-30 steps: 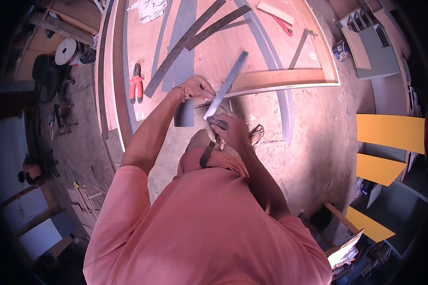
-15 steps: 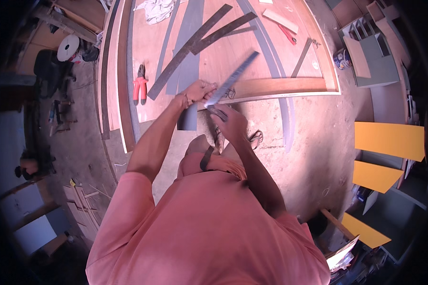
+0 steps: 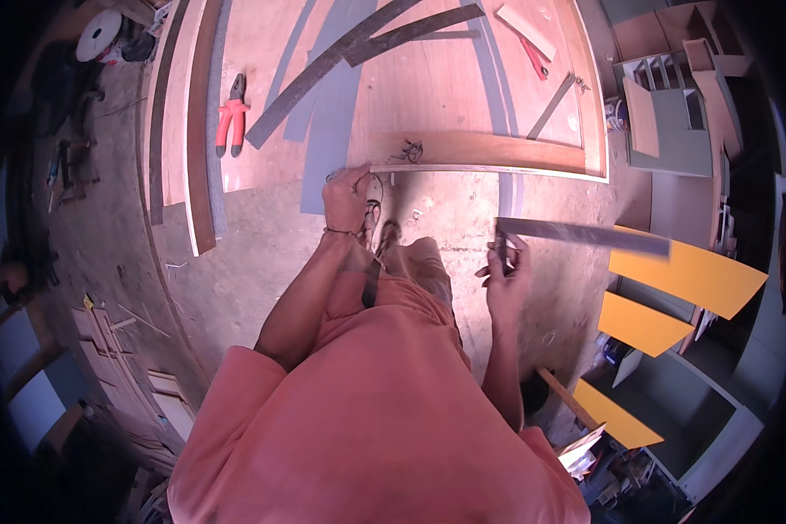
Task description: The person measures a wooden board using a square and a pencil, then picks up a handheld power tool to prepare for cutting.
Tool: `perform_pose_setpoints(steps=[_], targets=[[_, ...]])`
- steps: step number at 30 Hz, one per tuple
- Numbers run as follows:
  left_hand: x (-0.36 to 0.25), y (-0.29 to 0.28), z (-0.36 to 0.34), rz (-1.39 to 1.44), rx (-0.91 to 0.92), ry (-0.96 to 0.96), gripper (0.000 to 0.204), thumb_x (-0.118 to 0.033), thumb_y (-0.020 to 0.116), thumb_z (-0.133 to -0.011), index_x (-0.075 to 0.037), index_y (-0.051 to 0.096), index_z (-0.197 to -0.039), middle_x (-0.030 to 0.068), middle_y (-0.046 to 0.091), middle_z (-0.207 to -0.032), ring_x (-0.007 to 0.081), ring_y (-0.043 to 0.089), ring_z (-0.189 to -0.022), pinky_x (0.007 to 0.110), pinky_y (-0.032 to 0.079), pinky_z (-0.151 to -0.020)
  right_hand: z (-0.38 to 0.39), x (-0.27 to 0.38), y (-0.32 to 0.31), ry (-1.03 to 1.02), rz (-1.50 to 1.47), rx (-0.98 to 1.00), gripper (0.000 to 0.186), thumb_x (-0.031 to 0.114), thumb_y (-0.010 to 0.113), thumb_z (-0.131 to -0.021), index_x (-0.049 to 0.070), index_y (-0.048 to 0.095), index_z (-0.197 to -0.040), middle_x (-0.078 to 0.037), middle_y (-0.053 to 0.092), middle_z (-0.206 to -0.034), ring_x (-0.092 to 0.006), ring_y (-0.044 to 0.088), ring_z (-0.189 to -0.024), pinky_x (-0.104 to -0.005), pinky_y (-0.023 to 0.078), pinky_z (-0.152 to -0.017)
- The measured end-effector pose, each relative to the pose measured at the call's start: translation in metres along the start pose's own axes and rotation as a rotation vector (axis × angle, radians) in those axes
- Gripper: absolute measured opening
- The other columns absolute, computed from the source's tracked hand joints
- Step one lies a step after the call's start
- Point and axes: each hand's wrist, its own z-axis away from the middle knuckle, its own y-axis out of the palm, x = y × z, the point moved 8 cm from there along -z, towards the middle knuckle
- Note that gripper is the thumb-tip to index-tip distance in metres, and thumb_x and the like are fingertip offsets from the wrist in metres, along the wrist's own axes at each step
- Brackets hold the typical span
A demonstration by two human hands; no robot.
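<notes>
The left hand point(image 3: 348, 196) rests on the near corner of a wooden board point(image 3: 485, 150), which lies along the front edge of a large panel point(image 3: 428, 83) on the floor. The right hand point(image 3: 506, 279), to the right and nearer the person, holds one end of a flat metal strip point(image 3: 585, 234) that reaches out to the right, above the floor. Pliers point(image 3: 230, 122) lie on the panel, left of and behind the left hand. Two long strips point(image 3: 371, 39) cross the panel's far part. Flat panels point(image 3: 686, 275) lie right of the strip
</notes>
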Motion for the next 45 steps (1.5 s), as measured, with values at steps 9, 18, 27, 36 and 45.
perform_pose_setpoints(steps=[9, 18, 27, 36, 45], targets=[[-0.012, -0.006, -0.003, -0.214, -0.047, 0.083, 0.011, -0.012, 0.078, -0.088, -0.003, 0.079, -0.095, 0.0171, 0.077, -0.092, 0.0318, 0.074, -0.079, 0.04, 0.058, -0.073, -0.014, -0.017, 0.071, -0.203, 0.078, 0.26, 0.055, 0.001, 0.053, -0.099, 0.009, 0.052, -0.154, -0.002, 0.057, -0.096, -0.0099, 0.048, -0.077, -0.0264, 0.044, -0.069], [-0.018, -0.039, -0.015, -0.394, -0.02, 0.315, 0.01, -0.013, 0.07, -0.091, -0.005, 0.074, -0.086, 0.0152, 0.071, -0.087, 0.0402, 0.067, -0.081, 0.049, 0.053, -0.076, 0.005, -0.037, 0.094, -0.311, 0.205, 0.44, 0.053, 0.004, 0.053, -0.102, 0.009, 0.054, -0.154, -0.013, 0.066, -0.096, -0.0156, 0.058, -0.083, -0.0329, 0.05, -0.079], [-0.025, -0.119, -0.016, -0.289, -0.188, 0.381, 0.007, -0.008, 0.064, -0.093, -0.001, 0.065, -0.09, 0.0153, 0.065, -0.098, 0.0359, 0.062, -0.095, 0.047, 0.048, -0.084, 0.029, -0.019, 0.156, -0.227, 0.538, 0.403, 0.054, 0.004, 0.047, -0.1, 0.011, 0.053, -0.153, -0.025, 0.072, -0.098, -0.0423, 0.071, -0.084, -0.05, 0.054, -0.076], [-0.018, -0.045, -0.085, 0.226, 0.289, 0.215, 0.021, -0.011, 0.064, -0.091, 0.0, 0.074, -0.105, 0.0142, 0.071, -0.089, 0.0286, 0.07, -0.087, 0.04, 0.056, -0.083, 0.025, 0.017, 0.227, -0.27, 0.627, 0.307, 0.062, 0.002, 0.051, -0.094, 0.004, 0.046, -0.155, -0.034, 0.071, -0.087, -0.0519, 0.071, -0.084, -0.0605, 0.055, -0.076], [0.026, 0.037, -0.091, 0.437, 1.108, -0.045, 0.028, -0.01, 0.062, -0.093, -0.002, 0.078, -0.115, 0.0083, 0.078, -0.104, 0.0139, 0.069, -0.078, 0.031, 0.057, -0.076, 0.028, 0.042, 0.243, -0.041, 0.691, 0.24, 0.049, 0.002, 0.048, -0.099, 0.001, 0.056, -0.147, -0.033, 0.068, -0.12, -0.0496, 0.067, -0.112, -0.0552, 0.054, -0.094]])
